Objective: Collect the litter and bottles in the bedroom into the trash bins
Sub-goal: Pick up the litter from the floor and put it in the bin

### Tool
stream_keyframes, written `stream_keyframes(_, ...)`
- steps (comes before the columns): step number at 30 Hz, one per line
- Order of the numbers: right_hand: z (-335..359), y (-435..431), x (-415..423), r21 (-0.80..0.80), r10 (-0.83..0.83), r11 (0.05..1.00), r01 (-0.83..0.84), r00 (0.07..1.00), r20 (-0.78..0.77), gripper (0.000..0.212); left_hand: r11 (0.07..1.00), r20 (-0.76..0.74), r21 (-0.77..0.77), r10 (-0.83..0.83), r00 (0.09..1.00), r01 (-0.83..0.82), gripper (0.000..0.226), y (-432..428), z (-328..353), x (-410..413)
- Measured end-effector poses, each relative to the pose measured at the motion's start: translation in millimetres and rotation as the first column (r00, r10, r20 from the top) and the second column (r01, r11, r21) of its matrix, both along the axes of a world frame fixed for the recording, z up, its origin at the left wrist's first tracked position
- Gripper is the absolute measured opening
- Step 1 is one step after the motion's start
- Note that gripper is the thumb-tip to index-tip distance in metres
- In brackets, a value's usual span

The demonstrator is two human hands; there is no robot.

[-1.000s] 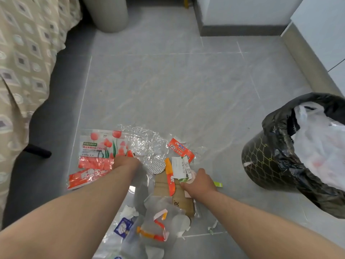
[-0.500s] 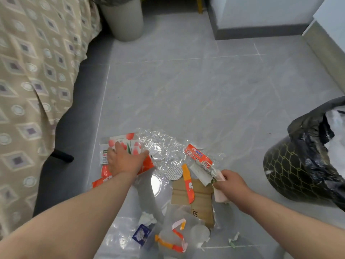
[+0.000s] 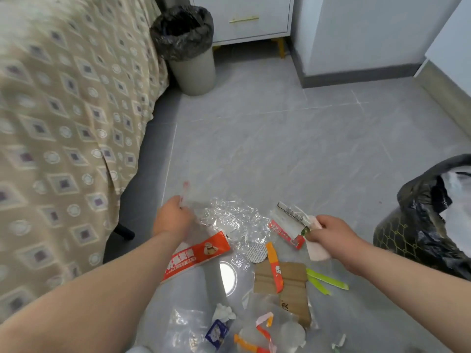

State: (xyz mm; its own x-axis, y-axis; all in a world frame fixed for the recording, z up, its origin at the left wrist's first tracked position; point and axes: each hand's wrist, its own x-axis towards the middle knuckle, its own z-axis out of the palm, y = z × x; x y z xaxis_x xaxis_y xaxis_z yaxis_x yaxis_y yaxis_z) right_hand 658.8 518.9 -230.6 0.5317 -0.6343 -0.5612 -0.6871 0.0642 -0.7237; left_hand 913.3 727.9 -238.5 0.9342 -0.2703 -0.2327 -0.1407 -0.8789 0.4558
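Where the bed (image 3: pixel 63 123) fills the left, the left hand (image 3: pixel 172 217) is seen just past its edge, fingers clenched on a packet (image 3: pixel 184 192) too blurred to be read. A grey bin (image 3: pixel 190 52) is set far behind, beside the bed. Litter is spread on the near floor (image 3: pixel 280 149) between the hands: a red wrapper (image 3: pixel 196 256), clear film (image 3: pixel 229 220), cardboard (image 3: pixel 285 278), green strips (image 3: pixel 326 280). Crumpled wrappers (image 3: pixel 290 220) are pinched in the right hand (image 3: pixel 328 233). A black-lined bin (image 3: pixel 418 225) is stood at the right, near that hand.

Blurred bedspread (image 3: pixel 63 110), bin (image 3: pixel 392 238) cut off right
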Motion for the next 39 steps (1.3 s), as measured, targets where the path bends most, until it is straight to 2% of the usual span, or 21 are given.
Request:
stream_keyframes(3, 48, -6, 6, -0.041, 0.058, 0.998, -0.056, 0.997, 0.049, 0.010, 0.991, 0.060, -0.133, -0.002, 0.998, 0.010, 0.029, -2, 51, 1)
stream_keyframes(6, 102, -11, 2, -0.058, 0.098, 0.994, -0.092, 0.989, 0.107, 0.008, 0.965, 0.118, -0.249, -0.051, 0.992, 0.079, 0.021, -9, 108, -7)
stream_keyframes(8, 135, -18, -10, -0.073, 0.073, 0.995, -0.061, 0.983, 0.167, 0.013, 0.934, 0.147, -0.314, -0.131, 0.981, 0.172, 0.021, -22, 143, -24)
stream_keyframes(11, 182, -36, -39, -0.077, -0.014, 0.996, 0.037, 0.959, 0.281, 0.014, 0.861, 0.147, -0.461, -0.165, 0.975, 0.215, 0.018, -51, 193, -66)
stream_keyframes(13, 208, -56, -67, -0.070, -0.083, 0.991, 0.116, 0.926, 0.367, 0.015, 0.789, 0.101, -0.580, -0.178, 0.979, 0.203, 0.014, -73, 218, -95)
stream_keyframes(15, 225, -84, -101, -0.029, -0.180, 0.977, 0.212, 0.885, 0.428, 0.018, 0.689, -0.025, -0.716, -0.191, 0.981, 0.116, 0.027, -99, 239, -132)
stream_keyframes(17, 236, -114, -134, 0.005, -0.273, 0.951, 0.308, 0.836, 0.476, 0.017, 0.569, -0.096, -0.822, -0.179, 0.979, 0.024, 0.018, -127, 254, -170)
stream_keyframes(21, 246, -157, -194, 0.085, -0.407, 0.891, 0.445, 0.703, 0.583, 0.021, 0.438, -0.275, -0.891, -0.316, 0.908, -0.118, 0.031, -184, 261, -232)
stream_keyframes(24, 249, -181, -231, 0.122, -0.463, 0.852, 0.509, 0.624, 0.629, 0.018, 0.469, -0.474, -0.840, -0.392, 0.788, -0.272, 0.030, -217, 241, -270)
stream_keyframes(28, 241, -203, -260, 0.176, -0.556, 0.780, 0.601, 0.534, 0.637, 0.018, 0.609, -0.615, -0.741, -0.448, 0.649, -0.281, 0.034, -246, 202, -315)
stream_keyframes(32, 222, -208, -276, 0.207, -0.583, 0.779, 0.592, 0.561, 0.588, 0.017, 0.712, -0.678, -0.663, -0.440, 0.590, -0.231, 0.034, -270, 170, -351)
stream_keyframes(34, 210, -207, -280, 0.219, -0.599, 0.776, 0.591, 0.583, 0.550, 0.018, 0.748, -0.589, -0.664, -0.503, 0.633, -0.024, 0.026, -274, 152, -360)
stream_keyframes(36, 199, -208, -282, 0.221, -0.614, 0.768, 0.602, 0.590, 0.524, 0.018, 0.722, -0.304, -0.593, -0.611, 0.731, 0.357, 0.016, -273, 140, -362)
stream_keyframes(37, 195, -209, -283, 0.220, -0.616, 0.768, 0.602, 0.598, 0.513, 0.018, 0.686, -0.136, -0.532, -0.648, 0.749, 0.496, 0.013, -271, 138, -362)
stream_keyframes(39, 186, -210, -283, 0.198, -0.605, 0.779, 0.595, 0.631, 0.486, 0.020, 0.599, 0.135, -0.437, -0.694, 0.707, 0.671, 0.016, -263, 130, -356)
